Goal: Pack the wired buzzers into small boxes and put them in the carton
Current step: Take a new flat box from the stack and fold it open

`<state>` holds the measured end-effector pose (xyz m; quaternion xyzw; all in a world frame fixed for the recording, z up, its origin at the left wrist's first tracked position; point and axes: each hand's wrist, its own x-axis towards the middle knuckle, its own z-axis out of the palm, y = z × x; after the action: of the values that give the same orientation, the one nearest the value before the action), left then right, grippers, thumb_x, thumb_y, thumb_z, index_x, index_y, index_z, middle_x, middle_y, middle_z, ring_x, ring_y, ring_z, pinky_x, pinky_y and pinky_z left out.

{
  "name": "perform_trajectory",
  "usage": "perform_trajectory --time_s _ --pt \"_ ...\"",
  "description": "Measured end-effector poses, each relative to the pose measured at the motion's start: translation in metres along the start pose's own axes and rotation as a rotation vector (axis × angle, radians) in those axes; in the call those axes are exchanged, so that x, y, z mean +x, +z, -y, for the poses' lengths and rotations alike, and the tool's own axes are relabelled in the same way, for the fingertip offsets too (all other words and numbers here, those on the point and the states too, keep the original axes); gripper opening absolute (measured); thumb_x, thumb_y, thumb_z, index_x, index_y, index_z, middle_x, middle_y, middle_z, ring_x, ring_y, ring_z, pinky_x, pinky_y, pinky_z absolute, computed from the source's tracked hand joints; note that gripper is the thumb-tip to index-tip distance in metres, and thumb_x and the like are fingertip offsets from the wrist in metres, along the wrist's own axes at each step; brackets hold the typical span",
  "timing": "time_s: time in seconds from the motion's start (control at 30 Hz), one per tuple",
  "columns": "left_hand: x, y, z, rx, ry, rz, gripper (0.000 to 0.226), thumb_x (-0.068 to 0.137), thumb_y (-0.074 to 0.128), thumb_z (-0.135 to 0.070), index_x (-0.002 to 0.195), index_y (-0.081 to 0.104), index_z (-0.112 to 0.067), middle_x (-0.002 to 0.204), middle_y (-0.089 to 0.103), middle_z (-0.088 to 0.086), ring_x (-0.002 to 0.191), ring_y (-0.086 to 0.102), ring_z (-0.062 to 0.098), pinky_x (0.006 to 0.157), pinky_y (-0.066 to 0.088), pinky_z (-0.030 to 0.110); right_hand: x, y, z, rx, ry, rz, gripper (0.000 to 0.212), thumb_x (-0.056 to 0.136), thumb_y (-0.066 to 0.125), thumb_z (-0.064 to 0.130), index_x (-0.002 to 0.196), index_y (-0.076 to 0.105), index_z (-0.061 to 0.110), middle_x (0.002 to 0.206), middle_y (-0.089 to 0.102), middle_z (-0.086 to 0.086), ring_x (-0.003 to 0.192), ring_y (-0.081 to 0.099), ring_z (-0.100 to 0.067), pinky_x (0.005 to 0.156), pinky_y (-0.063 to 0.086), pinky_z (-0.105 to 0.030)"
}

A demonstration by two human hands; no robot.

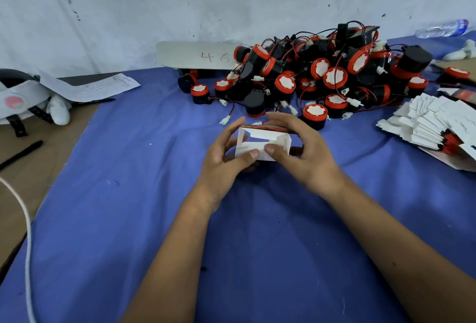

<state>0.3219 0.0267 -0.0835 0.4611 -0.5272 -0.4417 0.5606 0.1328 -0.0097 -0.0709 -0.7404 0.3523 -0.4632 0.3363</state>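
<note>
A small white box (262, 142) with a red printed side is held above the blue cloth between both hands, its end flaps partly folded in. My left hand (226, 157) grips its left side, thumb pressing a flap. My right hand (301, 147) grips its right side, thumb on the same flap. Behind them lies a big pile of black and red wired buzzers (322, 75) with white connectors. At the right edge a stack of flat unfolded boxes (425, 127) fans out.
A blue cloth (128, 194) covers the table. A white board marked in red (201, 54) leans at the back. At left lie a printed sheet (98, 88), a helmet-like object (18, 101), a black pen (20, 154) and a white cord (25, 232). A plastic bottle (443, 27) lies back right.
</note>
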Motion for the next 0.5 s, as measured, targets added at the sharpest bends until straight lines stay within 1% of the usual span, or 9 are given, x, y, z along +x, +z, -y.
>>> perform_trajectory --time_s 0.07,0.1,0.2,0.23,0.3,0.33,0.37,0.4,0.5 --pt "0.0016 0.0012 0.002 -0.03 -0.009 -0.039 0.055 0.085 0.073 -0.015 0.133 0.062 -0.041 0.117 0.074 -0.008 0.109 0.071 0.018 0.085 0.061 0.039 0.0002 0.0036 -0.0008 -0.043 -0.015 -0.007 0.05 0.096 0.068 0.01 0.143 0.054 0.021 0.131 0.066 0.008 0.126 0.058 -0.007 0.084 0.059 -0.041" --pt "0.0022 0.002 0.0025 -0.036 -0.005 -0.054 0.053 0.085 0.072 -0.015 0.131 0.063 -0.04 0.114 0.074 -0.007 0.107 0.072 0.018 0.083 0.061 0.039 0.0007 0.0042 -0.0019 -0.076 -0.031 -0.007 0.049 0.097 0.066 0.008 0.143 0.054 0.019 0.133 0.065 0.007 0.126 0.058 -0.01 0.088 0.058 -0.042" --pt "0.0028 0.0042 0.003 -0.035 0.002 -0.106 0.05 0.082 0.071 -0.012 0.124 0.064 -0.037 0.106 0.076 -0.007 0.097 0.073 0.015 0.074 0.06 0.034 0.0006 0.0058 -0.0042 -0.204 -0.094 0.029 0.052 0.095 0.067 0.006 0.144 0.054 0.016 0.139 0.06 0.003 0.132 0.053 -0.017 0.1 0.051 -0.037" --pt "0.0029 0.0048 0.0033 -0.031 0.006 -0.123 0.05 0.081 0.07 -0.011 0.123 0.064 -0.037 0.104 0.076 -0.009 0.095 0.073 0.012 0.072 0.06 0.031 -0.0003 0.0064 -0.0038 -0.228 -0.101 0.056 0.056 0.093 0.071 0.01 0.145 0.052 0.018 0.141 0.057 0.003 0.134 0.05 -0.019 0.103 0.048 -0.033" --pt "0.0029 0.0057 0.0037 -0.027 0.003 -0.147 0.051 0.082 0.066 -0.007 0.124 0.062 -0.035 0.102 0.075 -0.013 0.09 0.072 0.006 0.068 0.057 0.025 -0.0027 0.0074 -0.0011 -0.245 -0.079 0.13 0.07 0.09 0.076 0.034 0.151 0.044 0.024 0.147 0.049 0.006 0.137 0.041 -0.016 0.11 0.039 -0.025" --pt "0.0031 0.0063 0.004 -0.028 -0.004 -0.151 0.051 0.084 0.065 -0.004 0.124 0.062 -0.035 0.101 0.075 -0.014 0.088 0.072 0.006 0.066 0.056 0.023 -0.004 0.0075 0.0005 -0.23 -0.053 0.169 0.075 0.089 0.071 0.046 0.154 0.039 0.028 0.15 0.045 0.009 0.139 0.036 -0.013 0.112 0.035 -0.021" --pt "0.0032 0.0067 0.0044 -0.03 -0.012 -0.15 0.051 0.087 0.064 0.0 0.124 0.061 -0.036 0.101 0.075 -0.013 0.087 0.072 0.006 0.065 0.056 0.023 -0.0049 0.0074 0.0015 -0.202 -0.032 0.202 0.075 0.09 0.064 0.054 0.156 0.035 0.031 0.152 0.041 0.012 0.141 0.032 -0.011 0.113 0.03 -0.018" --pt "0.0032 0.0073 0.0044 -0.03 -0.018 -0.148 0.052 0.09 0.063 0.003 0.125 0.06 -0.036 0.103 0.076 -0.011 0.087 0.072 0.008 0.064 0.056 0.023 -0.0055 0.0068 0.0021 -0.164 -0.015 0.226 0.071 0.093 0.057 0.054 0.157 0.032 0.033 0.153 0.038 0.015 0.142 0.028 -0.008 0.115 0.027 -0.018" --pt "0.003 0.0089 0.0019 -0.02 -0.011 -0.135 0.059 0.095 0.055 0.01 0.129 0.06 -0.038 0.111 0.073 -0.009 0.088 0.071 0.012 0.063 0.055 0.026 -0.0064 0.004 0.0011 -0.01 0.037 0.275 0.058 0.1 0.042 0.036 0.157 0.032 0.038 0.155 0.035 0.019 0.148 0.02 -0.004 0.12 0.018 -0.024"
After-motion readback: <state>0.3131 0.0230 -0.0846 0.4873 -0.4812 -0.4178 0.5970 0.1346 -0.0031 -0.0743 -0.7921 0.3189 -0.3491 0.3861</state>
